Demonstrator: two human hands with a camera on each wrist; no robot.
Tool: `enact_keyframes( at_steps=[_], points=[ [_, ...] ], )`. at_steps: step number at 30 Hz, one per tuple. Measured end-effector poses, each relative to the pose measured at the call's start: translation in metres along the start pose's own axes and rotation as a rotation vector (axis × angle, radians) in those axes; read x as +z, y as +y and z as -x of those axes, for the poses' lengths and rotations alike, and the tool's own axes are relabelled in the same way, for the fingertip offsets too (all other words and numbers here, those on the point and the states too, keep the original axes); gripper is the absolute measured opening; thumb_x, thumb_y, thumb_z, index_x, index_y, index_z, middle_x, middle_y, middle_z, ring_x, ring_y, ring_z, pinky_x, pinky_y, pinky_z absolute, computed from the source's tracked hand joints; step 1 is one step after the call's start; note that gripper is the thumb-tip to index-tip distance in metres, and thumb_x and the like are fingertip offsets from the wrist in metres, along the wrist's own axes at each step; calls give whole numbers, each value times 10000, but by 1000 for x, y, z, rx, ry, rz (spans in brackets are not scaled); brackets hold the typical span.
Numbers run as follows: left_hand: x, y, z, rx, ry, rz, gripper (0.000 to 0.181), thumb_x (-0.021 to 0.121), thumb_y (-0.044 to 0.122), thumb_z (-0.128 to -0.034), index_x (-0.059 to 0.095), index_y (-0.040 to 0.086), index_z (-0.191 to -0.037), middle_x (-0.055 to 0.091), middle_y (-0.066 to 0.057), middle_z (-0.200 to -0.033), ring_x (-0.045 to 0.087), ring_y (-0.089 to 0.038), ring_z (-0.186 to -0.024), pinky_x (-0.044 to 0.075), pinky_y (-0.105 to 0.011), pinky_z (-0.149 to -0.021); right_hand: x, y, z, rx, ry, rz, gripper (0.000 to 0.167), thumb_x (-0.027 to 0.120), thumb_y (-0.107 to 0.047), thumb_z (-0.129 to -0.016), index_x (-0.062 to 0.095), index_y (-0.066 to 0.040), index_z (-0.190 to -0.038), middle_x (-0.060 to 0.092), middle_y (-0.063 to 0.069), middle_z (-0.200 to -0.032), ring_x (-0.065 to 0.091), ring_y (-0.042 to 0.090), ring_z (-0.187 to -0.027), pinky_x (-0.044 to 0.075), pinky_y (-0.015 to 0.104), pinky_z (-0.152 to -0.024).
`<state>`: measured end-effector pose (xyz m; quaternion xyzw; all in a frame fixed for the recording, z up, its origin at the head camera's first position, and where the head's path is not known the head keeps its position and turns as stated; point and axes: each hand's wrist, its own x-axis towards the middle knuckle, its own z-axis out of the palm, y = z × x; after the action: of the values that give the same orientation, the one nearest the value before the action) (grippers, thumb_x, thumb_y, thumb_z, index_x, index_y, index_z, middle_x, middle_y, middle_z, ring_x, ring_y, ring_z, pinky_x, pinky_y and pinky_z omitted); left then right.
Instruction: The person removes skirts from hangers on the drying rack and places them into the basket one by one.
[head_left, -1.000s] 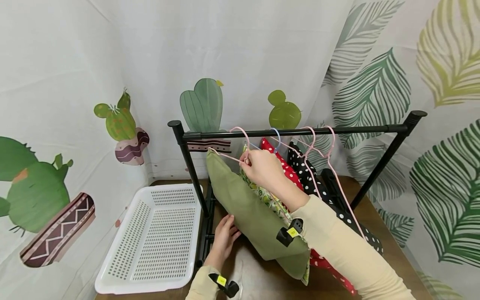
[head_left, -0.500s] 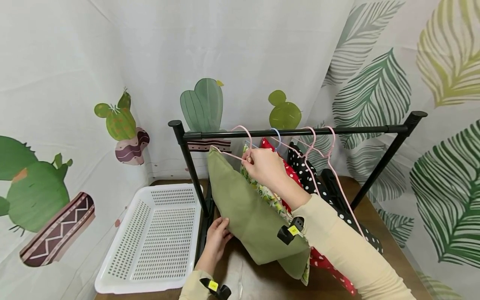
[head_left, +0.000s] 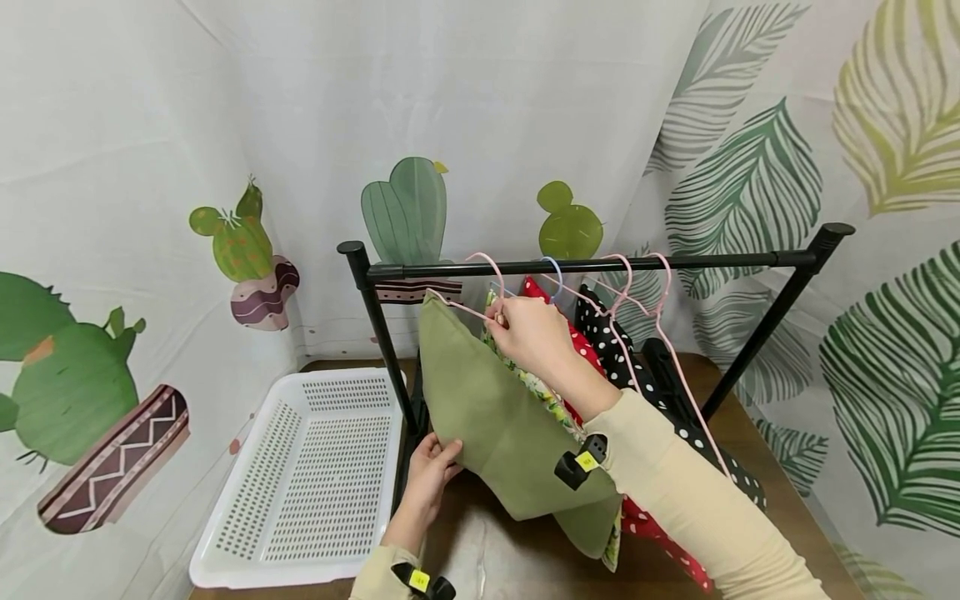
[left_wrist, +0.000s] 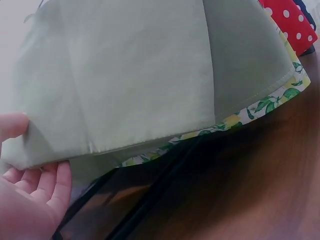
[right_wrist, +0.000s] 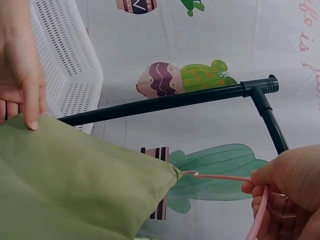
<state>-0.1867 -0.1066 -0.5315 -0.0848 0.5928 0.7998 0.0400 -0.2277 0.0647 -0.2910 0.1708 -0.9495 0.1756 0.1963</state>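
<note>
A plain green cloth [head_left: 487, 417] hangs from a pink hanger [head_left: 468, 311] whose hook is at the black rail. My right hand [head_left: 534, 333] pinches that hanger just below its hook; the right wrist view shows the fingers curled round the pink wire. Low on the cloth's left edge, my left hand [head_left: 429, 479] pinches the hem, thumb in front and fingers behind, as the left wrist view shows with the green cloth [left_wrist: 135, 75]. Directly behind hangs a lemon-patterned cloth [left_wrist: 270, 102]. The hanger's far arm is hidden by the cloth and my right hand.
A black rack [head_left: 720, 260] stands on a brown table [head_left: 697, 375]. Farther right on it hang a red dotted cloth [head_left: 660, 537], a black dotted cloth [head_left: 742, 483] and pink hangers [head_left: 678, 367]. A white perforated basket [head_left: 322, 475] sits left of the rack.
My left hand has moved slightly left and down, drawing the green cloth's lower edge outward so it lies flatter. The hanger and my right hand have shifted slightly right.
</note>
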Motion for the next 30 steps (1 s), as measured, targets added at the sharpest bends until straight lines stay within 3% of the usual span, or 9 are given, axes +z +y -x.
enact_keyframes(
  at_steps=[9,16,23,30],
  points=[
    [-1,15,10,52,-2,-177,408,679,119,-815,518,-26,-1160,638,-59,-1003,595,-106,-821,498,-299,-706,3,2,-1,6,3,-5,110,626,-252,-868,703,-174,-860,658,-11,-740,543,180,-525,407,289,-422],
    [-9,21,14,140,-56,-263,376,679,198,-829,569,-11,-1121,643,-58,-970,613,-103,-814,515,-279,-684,3,3,-1,5,1,-1,115,624,-255,-869,704,-173,-860,652,-11,-721,552,183,-541,422,299,-439],
    [-6,36,19,104,-11,-318,311,672,133,-825,603,-25,-1083,637,-37,-889,584,-90,-750,495,-250,-661,4,6,0,13,-12,-4,129,625,-264,-869,711,-170,-887,655,-11,-724,545,168,-528,422,298,-440],
    [-10,46,22,119,4,-361,302,667,144,-839,614,-4,-1096,646,-53,-922,580,-85,-756,500,-253,-670,4,8,0,16,-14,-11,127,631,-266,-864,711,-170,-888,652,-17,-703,561,175,-546,429,308,-453]
  ],
)
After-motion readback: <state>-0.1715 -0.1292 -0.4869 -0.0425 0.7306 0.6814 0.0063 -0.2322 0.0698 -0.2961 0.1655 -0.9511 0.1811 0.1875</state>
